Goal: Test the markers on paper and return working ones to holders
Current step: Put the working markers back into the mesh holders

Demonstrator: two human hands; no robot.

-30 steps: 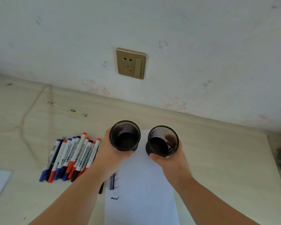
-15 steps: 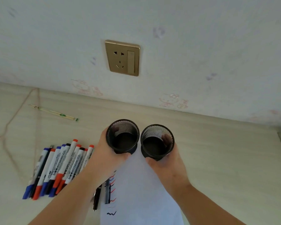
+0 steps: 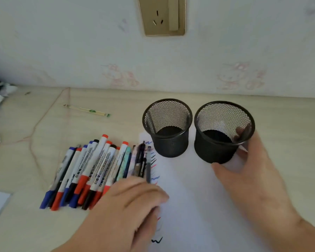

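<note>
While two black mesh holders stand upright side by side on a white paper sheet (image 3: 198,206), the right hand (image 3: 253,179) grips the right holder (image 3: 224,131), thumb at its base and fingers round the far side. The left holder (image 3: 167,126) stands free. At eight o'clock, the left hand (image 3: 131,202) rests with relaxed fingers over a row of markers (image 3: 87,170) and pens (image 3: 144,162) lying on the desk (image 3: 35,135).

One head-worn camera looks forward and down, close over the desk (image 3: 280,135), wall socket (image 3: 162,15) at twelve o'clock.
</note>
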